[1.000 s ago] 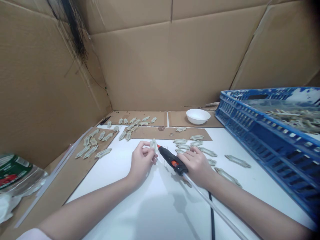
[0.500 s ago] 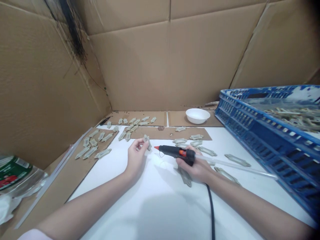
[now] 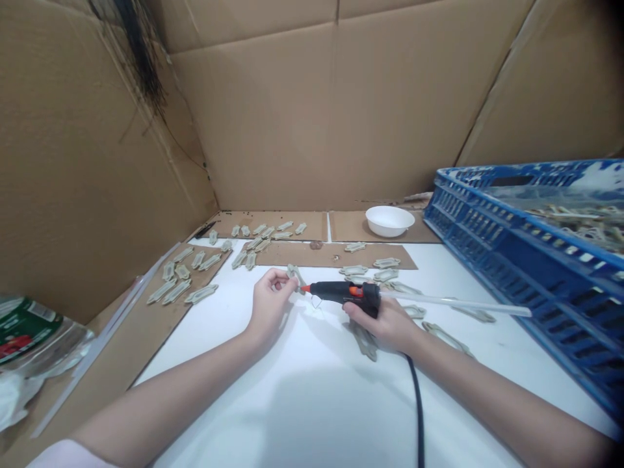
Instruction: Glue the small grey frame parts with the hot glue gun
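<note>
Going left to right: there's a crinkly green plastic packet [image 3: 24, 335] off at the far left, then a cardboard sheet [image 3: 163, 323] on the white surface [image 3: 297, 409], with a bunch of beige plastic pieces [image 3: 182, 292] laid out on it. The left hand [image 3: 269, 305] is up near the middle, its fingers [image 3: 281, 278] almost closed in a pinch on a small beige piece [image 3: 294, 275], holding it up off the surface. Right next to that is the orange tip of a black glue gun [image 3: 338, 292], with a thin wisp of glue [image 3: 316, 302] hanging near it. The right hand [image 3: 383, 324] is wrapped firmly around the gun, and a long clear glue stick [image 3: 453, 301] pokes out the back toward the blue crate [image 3: 526, 305].

Honestly, the risky bit is how close that hot tip is to the left fingertips: one small slip and you could get burned. Glue strings could also land on the piece or surface, and the black cord [image 3: 416, 406] could snag the gun.
</note>
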A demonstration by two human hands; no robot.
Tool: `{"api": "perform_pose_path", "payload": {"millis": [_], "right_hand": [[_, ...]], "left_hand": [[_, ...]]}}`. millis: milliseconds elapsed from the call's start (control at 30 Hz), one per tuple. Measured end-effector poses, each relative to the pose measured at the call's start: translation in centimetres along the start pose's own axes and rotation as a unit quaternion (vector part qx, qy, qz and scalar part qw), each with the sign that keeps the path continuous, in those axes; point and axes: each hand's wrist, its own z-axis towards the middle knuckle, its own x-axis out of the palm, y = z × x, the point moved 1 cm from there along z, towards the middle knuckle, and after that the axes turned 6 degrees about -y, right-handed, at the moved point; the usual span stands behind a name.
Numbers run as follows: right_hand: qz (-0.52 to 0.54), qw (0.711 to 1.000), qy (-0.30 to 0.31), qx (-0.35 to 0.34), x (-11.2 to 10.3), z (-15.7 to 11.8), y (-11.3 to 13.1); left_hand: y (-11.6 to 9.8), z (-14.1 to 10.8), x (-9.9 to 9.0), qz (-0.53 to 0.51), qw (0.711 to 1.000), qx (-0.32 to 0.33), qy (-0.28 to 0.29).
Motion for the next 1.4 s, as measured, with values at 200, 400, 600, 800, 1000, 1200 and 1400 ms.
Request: {"api": "perform_pose_path", "payload": {"millis": [200, 400, 600, 800, 1000, 1200, 1400], "right_hand": [[0.021, 1.000, 0.014, 0.000, -0.1, 0.1, 0.1], [0.027, 1.000, 0.008, -0.002, -0.2, 0.2, 0.3], [0.022, 1.000, 0.006, -0.003, -0.2, 0.2, 0.5], [0.009, 1.000, -0.001, -0.012, -0.2, 0.3, 0.6], [0.032, 0.999, -0.012, -0.021, -0.1, 0.2, 0.7], [0.037, 0.999, -0.022, 0.000, -0.1, 0.2, 0.6], [0.054, 0.992, -0.098, 0.057, -0.1, 0.4, -0.4]], "left_hand": [[-0.5, -0.3, 0.0, 0.010, 1.000, 0.012, 0.000], [-0.2, -0.2, -0.1, 0.003, 0.999, 0.032, 0.006], [0.0, -0.2, -0.1, 0.008, 0.999, 0.030, 0.008], [0.2, -0.1, -0.1, 0.002, 0.999, 0.034, 0.006], [0.0, -0.2, 0.0, -0.006, 0.999, 0.033, 0.000], [0.2, 0.0, -0.1, -0.018, 0.999, 0.033, -0.014], [0.2, 0.2, -0.2, -0.023, 0.999, 0.019, -0.028]]}}
